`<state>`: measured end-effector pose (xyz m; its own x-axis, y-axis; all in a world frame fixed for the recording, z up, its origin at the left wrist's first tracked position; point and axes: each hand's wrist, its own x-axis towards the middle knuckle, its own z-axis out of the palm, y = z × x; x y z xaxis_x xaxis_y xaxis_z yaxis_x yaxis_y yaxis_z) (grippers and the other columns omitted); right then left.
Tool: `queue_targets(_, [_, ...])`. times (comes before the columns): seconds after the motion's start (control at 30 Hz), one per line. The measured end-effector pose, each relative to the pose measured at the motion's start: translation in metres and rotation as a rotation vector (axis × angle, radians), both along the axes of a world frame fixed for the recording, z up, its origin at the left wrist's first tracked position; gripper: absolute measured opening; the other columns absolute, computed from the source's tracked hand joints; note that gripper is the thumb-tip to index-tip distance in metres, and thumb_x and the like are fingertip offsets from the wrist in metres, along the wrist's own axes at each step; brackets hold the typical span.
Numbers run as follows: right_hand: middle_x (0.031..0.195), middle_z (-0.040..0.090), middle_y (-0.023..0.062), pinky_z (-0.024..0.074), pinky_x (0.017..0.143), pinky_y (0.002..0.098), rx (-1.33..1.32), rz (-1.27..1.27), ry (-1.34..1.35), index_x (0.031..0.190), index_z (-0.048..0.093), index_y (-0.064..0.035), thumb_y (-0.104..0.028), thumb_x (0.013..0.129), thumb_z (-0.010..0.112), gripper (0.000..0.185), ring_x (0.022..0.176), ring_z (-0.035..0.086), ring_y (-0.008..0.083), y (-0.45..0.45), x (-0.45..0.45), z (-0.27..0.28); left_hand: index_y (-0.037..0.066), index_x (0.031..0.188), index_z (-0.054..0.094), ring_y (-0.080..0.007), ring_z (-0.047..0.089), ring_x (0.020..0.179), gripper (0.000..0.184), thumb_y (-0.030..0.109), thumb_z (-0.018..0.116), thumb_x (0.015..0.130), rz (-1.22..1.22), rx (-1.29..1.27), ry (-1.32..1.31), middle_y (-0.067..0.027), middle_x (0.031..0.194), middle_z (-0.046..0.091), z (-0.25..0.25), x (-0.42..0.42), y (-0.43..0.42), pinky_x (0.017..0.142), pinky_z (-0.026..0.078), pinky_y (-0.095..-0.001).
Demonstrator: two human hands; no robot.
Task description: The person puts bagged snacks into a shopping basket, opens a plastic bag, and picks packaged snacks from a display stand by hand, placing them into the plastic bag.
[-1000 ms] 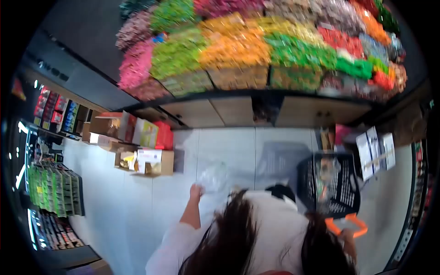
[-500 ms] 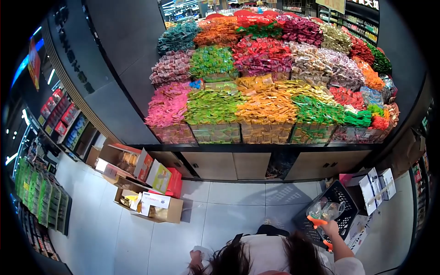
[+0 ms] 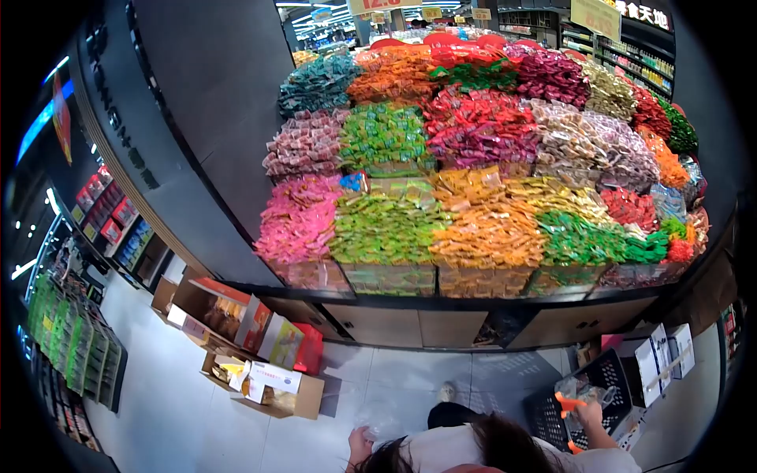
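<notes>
Basket [image 3: 546, 416] was before the bench's [image 3: 453, 327] right half, the right hand [image 3: 590, 414] closed on its handle [image 3: 569, 404]; before the left half, the left hand [image 3: 361, 448] pinched a bag [image 3: 380, 418], which a loosened grip could have dropped.

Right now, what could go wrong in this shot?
The clear bag in the left hand might slip free.
The basket in the right hand could knock the white boxes beside it.
Open cartons on the floor could catch a foot stepping left.
</notes>
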<state>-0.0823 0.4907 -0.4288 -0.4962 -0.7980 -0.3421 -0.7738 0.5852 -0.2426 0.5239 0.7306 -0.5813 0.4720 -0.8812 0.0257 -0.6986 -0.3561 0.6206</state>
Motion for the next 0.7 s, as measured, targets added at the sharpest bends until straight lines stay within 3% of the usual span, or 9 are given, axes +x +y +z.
queue_targets(0.13, [0.092, 0.065, 0.0245, 0.0493, 0.076, 0.0427, 0.092, -0.023, 0.024, 0.093, 0.066, 0.0029, -0.041, 0.068, 0.067, 0.051, 0.092, 0.062, 0.0376, -0.011, -0.002, 0.006, 0.005, 0.108, 0.059, -0.0332, 0.059, 0.082, 0.043, 0.011, 0.066, 0.066, -0.097, 0.048, -0.032, -0.0154, 0.091, 0.062, 0.0, 0.039, -0.06, 0.074, 0.048, -0.0401])
queue_targets(0.2, [0.092, 0.066, 0.0226, 0.0485, 0.079, 0.0397, 0.01, -0.012, -0.225, 0.101, 0.063, 0.0034, -0.047, 0.07, 0.067, 0.059, 0.099, 0.061, 0.0339, -0.012, -0.021, -0.025, 0.004, 0.109, 0.059, -0.0317, 0.06, 0.081, 0.044, 0.011, 0.066, 0.066, -0.133, 0.057, -0.068, -0.0142, 0.091, 0.063, 0.015, 0.05, -0.103, 0.073, 0.048, -0.0398])
queue_targets(0.27, [0.092, 0.067, 0.0212, 0.0485, 0.08, 0.0383, -0.028, 0.02, -0.397, 0.105, 0.062, 0.0034, -0.045, 0.073, 0.065, 0.057, 0.099, 0.062, 0.031, -0.018, -0.039, -0.061, 0.002, 0.108, 0.059, -0.0281, 0.061, 0.082, 0.041, 0.013, 0.064, 0.068, 0.015, -0.196, 0.63, -0.0109, 0.091, 0.063, 0.088, 0.052, -0.166, 0.075, 0.048, -0.0389])
queue_targets(0.3, [0.092, 0.067, 0.0211, 0.0485, 0.08, 0.0382, 0.011, 0.015, -0.381, 0.105, 0.062, 0.0033, -0.044, 0.074, 0.065, 0.057, 0.099, 0.062, 0.0308, -0.025, -0.03, -0.057, 0.002, 0.108, 0.059, -0.0281, 0.061, 0.082, 0.041, 0.013, 0.064, 0.068, 0.016, -0.203, 0.627, -0.0109, 0.091, 0.063, 0.102, 0.062, -0.191, 0.075, 0.048, -0.0389])
queue_targets(0.37, [0.092, 0.067, 0.0208, 0.0485, 0.08, 0.038, 0.068, 0.011, -0.351, 0.105, 0.062, 0.0032, -0.044, 0.074, 0.065, 0.057, 0.099, 0.062, 0.0305, -0.041, 0.009, -0.026, 0.001, 0.114, 0.056, -0.025, 0.061, 0.091, 0.047, 0.018, 0.063, 0.071, 0.217, -0.185, 1.519, -0.0098, 0.1, 0.063, 0.127, 0.083, -0.234, 0.083, 0.048, -0.0369])
queue_targets(0.47, [0.092, 0.067, 0.0205, 0.0484, 0.08, 0.0378, 0.114, 0.021, -0.361, 0.106, 0.062, 0.003, -0.044, 0.074, 0.065, 0.056, 0.099, 0.062, 0.03, -0.067, 0.06, -0.005, -0.002, 0.121, 0.05, -0.0251, 0.059, 0.1, 0.055, 0.022, 0.063, 0.073, -0.082, -0.41, 1.717, -0.0122, 0.112, 0.06, 0.206, 0.092, -0.283, 0.09, 0.046, -0.0363])
queue_targets(0.6, [0.092, 0.067, 0.02, 0.0484, 0.08, 0.0375, 0.136, 0.057, -0.391, 0.106, 0.062, 0.0028, -0.043, 0.075, 0.064, 0.055, 0.099, 0.062, 0.0293, -0.1, 0.119, 0.002, -0.004, 0.125, 0.046, -0.0251, 0.056, 0.107, 0.062, 0.023, 0.064, 0.073, -0.037, -0.505, 1.956, -0.0152, 0.12, 0.056, 0.268, 0.11, -0.317, 0.095, 0.044, -0.0368])
queue_targets(0.67, [0.092, 0.067, 0.0198, 0.0484, 0.08, 0.0373, 0.145, 0.075, -0.404, 0.106, 0.062, 0.0027, -0.043, 0.075, 0.064, 0.055, 0.099, 0.062, 0.029, -0.113, 0.145, 0.0, -0.005, 0.122, 0.049, -0.0252, 0.059, 0.103, 0.061, 0.02, 0.068, 0.069, -0.169, -0.53, 1.57, -0.016, 0.114, 0.059, 0.289, 0.123, -0.34, 0.092, 0.046, -0.0369])
queue_targets(0.7, [0.092, 0.067, 0.0196, 0.0484, 0.08, 0.0372, 0.145, 0.077, -0.409, 0.106, 0.062, 0.0026, -0.043, 0.076, 0.064, 0.055, 0.099, 0.062, 0.0288, -0.118, 0.157, 0.0, -0.005, 0.122, 0.049, -0.0252, 0.059, 0.103, 0.061, 0.02, 0.068, 0.069, -0.173, -0.526, 1.577, -0.016, 0.114, 0.059, 0.297, 0.13, -0.351, 0.092, 0.046, -0.0369])
